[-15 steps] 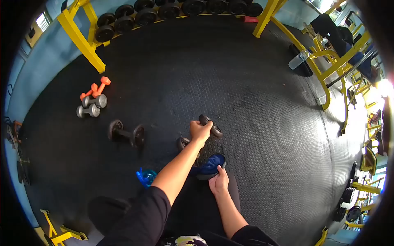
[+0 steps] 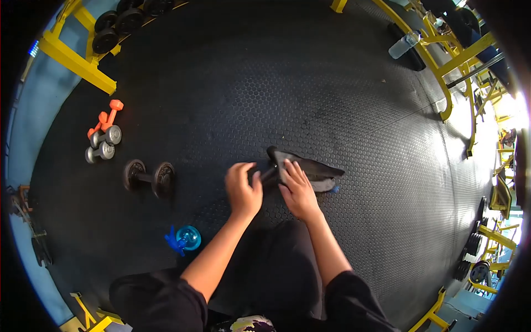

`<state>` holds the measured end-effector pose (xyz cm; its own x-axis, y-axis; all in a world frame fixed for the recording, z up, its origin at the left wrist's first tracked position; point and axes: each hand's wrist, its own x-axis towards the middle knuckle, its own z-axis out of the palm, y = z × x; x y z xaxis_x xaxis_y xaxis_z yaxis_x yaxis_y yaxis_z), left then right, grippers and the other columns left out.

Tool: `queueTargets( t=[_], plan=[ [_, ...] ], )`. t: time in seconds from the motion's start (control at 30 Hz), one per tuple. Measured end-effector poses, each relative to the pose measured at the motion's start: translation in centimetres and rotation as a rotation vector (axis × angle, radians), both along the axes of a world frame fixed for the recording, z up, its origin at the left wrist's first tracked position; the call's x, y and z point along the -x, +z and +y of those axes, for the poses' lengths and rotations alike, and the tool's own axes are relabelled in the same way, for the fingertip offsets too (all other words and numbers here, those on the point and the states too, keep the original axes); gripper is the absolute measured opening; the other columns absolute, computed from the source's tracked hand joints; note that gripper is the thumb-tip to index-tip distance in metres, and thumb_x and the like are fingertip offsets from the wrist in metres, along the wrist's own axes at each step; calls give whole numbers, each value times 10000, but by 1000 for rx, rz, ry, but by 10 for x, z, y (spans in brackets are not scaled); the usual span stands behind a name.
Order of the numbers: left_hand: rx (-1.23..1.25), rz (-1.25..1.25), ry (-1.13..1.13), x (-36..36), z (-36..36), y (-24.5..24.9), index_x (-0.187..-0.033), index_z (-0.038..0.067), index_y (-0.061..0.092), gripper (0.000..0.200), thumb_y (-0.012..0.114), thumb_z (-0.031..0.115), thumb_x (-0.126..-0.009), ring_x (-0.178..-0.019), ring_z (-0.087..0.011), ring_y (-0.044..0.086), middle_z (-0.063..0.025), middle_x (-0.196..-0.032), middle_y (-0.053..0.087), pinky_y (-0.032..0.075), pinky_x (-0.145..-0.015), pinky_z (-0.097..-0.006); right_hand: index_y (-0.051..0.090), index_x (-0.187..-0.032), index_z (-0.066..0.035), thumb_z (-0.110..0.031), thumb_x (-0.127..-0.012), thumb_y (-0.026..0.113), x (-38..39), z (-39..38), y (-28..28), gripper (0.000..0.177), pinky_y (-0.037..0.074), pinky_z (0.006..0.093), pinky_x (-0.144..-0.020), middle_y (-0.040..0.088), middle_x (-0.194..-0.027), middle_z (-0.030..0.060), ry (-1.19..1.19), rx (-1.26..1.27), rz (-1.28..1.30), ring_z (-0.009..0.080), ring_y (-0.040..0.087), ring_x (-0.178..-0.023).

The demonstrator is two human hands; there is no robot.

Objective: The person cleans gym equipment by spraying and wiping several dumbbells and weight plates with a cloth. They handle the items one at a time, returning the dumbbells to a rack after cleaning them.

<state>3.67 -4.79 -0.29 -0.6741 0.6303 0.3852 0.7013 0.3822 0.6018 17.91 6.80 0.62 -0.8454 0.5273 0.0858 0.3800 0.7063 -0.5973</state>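
Observation:
A dark piece of cloth [image 2: 312, 165], with a grey part and a bit of blue at its right end, lies spread in front of my knees. My right hand [image 2: 298, 191] rests flat on its left side, fingers stretched out. Just left of the cloth, a short length of dumbbell handle [image 2: 269, 176] shows between my hands; the rest of that dumbbell is hidden. My left hand [image 2: 243, 191] is beside the handle, fingers curved and apart, holding nothing visible. Farther left a dark dumbbell [image 2: 149, 178] lies on the floor, with a blue bottle [image 2: 189, 238] nearer my left leg.
Silver dumbbells [image 2: 105, 144] and orange dumbbells [image 2: 113, 113] lie near the left wall. A yellow rack [image 2: 77, 63] holds black dumbbells at the upper left. Yellow gym machines [image 2: 464, 55] and a clear bottle [image 2: 404, 45] stand at right. Black rubber matting [image 2: 381, 221] covers the floor.
My left hand has let go of the dumbbell. The cloth has gone from near my lap forward over the dumbbell, with my right hand on it. The view has shifted right.

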Motion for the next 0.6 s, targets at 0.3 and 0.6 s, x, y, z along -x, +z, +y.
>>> queueTargets(
  t=[0.3,0.6],
  plan=[
    [115,-755,190,-7,-54,-24,-1515,28,210,684,511,339,-985,-1306,-456,426,-306,-1460,338,394,-1061,-471,610,-1277,-92,-193,-865,571,100,54,-32,425,408,464,-1068,499,-1431,34,218,-47,-260,298,470,-1313],
    [54,-785,205,10,-53,-45,-1525,-24,132,760,454,434,-1011,-1288,-445,459,-336,-1419,395,392,-1067,-441,523,-1330,-34,-28,-844,551,-20,-16,-88,487,437,442,-1013,515,-1396,197,-244,-207,-25,355,515,-1265]
  ],
)
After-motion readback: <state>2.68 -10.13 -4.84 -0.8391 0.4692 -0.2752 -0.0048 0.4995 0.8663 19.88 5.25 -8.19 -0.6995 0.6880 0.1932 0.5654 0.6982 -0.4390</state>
